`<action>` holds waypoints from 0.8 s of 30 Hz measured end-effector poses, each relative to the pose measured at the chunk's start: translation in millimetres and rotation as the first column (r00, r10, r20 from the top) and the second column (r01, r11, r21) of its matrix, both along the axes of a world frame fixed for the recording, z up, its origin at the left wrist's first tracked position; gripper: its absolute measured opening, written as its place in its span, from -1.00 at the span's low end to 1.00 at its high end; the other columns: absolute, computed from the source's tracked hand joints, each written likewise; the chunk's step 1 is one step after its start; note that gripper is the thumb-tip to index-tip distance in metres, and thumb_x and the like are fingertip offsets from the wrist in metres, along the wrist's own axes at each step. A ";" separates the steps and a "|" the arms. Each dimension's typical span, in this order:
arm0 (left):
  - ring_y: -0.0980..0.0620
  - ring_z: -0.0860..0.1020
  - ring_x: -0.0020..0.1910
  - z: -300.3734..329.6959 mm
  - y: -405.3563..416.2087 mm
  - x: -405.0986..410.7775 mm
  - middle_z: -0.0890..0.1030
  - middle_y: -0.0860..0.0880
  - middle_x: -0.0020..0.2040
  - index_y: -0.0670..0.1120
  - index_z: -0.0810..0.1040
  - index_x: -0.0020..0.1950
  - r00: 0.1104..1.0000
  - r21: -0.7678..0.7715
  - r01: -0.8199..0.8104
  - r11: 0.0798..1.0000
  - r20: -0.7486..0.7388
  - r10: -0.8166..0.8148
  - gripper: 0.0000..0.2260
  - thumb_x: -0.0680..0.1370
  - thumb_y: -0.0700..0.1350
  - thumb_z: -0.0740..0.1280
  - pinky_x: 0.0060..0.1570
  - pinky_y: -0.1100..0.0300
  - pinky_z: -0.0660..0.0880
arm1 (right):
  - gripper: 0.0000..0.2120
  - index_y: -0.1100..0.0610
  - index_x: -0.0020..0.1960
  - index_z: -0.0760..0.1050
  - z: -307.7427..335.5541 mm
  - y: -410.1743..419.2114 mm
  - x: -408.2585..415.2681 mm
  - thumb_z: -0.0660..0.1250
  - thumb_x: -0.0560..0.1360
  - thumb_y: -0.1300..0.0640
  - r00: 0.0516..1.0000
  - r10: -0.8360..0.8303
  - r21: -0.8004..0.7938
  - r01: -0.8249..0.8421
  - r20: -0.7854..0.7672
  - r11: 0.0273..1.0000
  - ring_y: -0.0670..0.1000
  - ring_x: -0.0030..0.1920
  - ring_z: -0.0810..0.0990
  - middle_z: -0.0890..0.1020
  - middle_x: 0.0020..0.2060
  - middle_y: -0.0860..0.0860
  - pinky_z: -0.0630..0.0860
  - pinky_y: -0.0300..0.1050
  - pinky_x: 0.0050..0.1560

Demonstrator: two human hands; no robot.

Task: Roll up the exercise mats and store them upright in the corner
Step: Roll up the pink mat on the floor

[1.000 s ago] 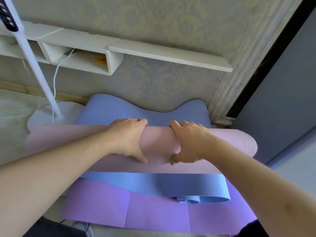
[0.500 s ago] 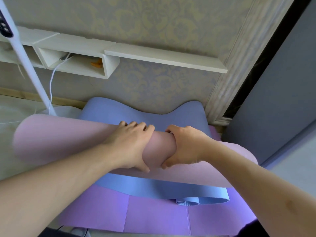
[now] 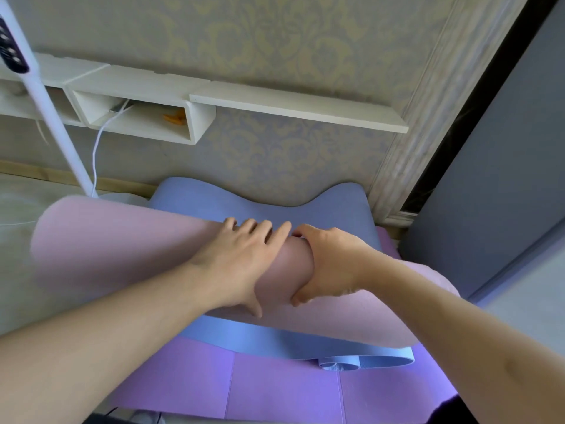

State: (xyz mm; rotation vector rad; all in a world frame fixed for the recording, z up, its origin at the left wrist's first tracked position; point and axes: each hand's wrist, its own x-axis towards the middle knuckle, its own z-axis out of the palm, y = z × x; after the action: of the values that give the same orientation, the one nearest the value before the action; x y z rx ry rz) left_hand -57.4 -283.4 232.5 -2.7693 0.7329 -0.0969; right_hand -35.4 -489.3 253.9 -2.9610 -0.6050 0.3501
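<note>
A rolled pink mat (image 3: pixel 116 246) lies tilted across the scene, its left end raised and blurred, its right end low at the right. My left hand (image 3: pixel 241 264) grips the roll's middle, fingers over the top and thumb underneath. My right hand (image 3: pixel 330 264) grips it right beside the left, fingers curled round the roll. Beneath it lies a blue mat (image 3: pixel 260 206), its far end curling up against the wall and its near edge folded. A purple mat (image 3: pixel 275 384) lies flat on the floor under both.
A white wall shelf (image 3: pixel 293 105) with an open cubby runs along the patterned wall. A white lamp pole (image 3: pixel 46 114) and its cable stand at the left. A grey door panel (image 3: pixel 501 179) and its frame stand at the right, beside the corner.
The pink roll's left end has risen and swung, tilting the roll. My hands have slid together at its middle.
</note>
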 end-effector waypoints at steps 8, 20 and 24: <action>-0.02 0.56 0.14 6.2 3.4 10.3 0.51 0.14 0.15 0.11 0.31 0.27 0.989 -0.146 -0.056 0.988 -0.145 0.035 -0.19 0.17 0.37 0.58 0.09 -0.04 0.46 | 0.25 0.03 0.55 0.13 -10.4 7.3 -10.3 0.58 0.10 -0.53 0.962 0.188 -0.271 -0.131 0.197 0.954 0.13 0.22 0.54 0.54 0.22 0.01 0.39 0.06 0.37; -0.09 0.54 0.19 -4.1 -4.9 1.3 0.48 0.02 0.23 0.03 0.26 0.41 1.000 -0.046 -0.016 0.999 0.016 0.017 -0.07 0.18 0.29 0.60 0.17 -0.08 0.46 | 0.01 -0.08 0.44 0.30 -0.7 0.9 -1.6 0.62 0.14 -0.40 1.000 0.005 -0.050 -0.005 0.004 0.999 0.05 0.07 0.61 0.61 0.12 -0.09 0.63 0.06 0.08; -0.02 0.55 0.19 3.3 1.6 8.5 0.50 0.12 0.19 0.11 0.28 0.35 0.991 -0.151 -0.060 0.987 -0.127 0.041 -0.12 0.16 0.33 0.59 0.13 -0.06 0.47 | 0.13 -0.03 0.50 0.22 -8.4 7.7 -10.5 0.61 0.13 -0.46 0.972 0.154 -0.204 -0.117 0.177 0.972 0.11 0.15 0.58 0.52 0.20 -0.01 0.53 0.07 0.22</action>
State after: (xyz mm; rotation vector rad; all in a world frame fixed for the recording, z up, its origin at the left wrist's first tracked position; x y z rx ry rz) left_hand -48.9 -281.8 235.8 -2.9616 0.7118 0.0299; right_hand -45.9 -481.6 245.5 -3.1715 -0.8458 0.1407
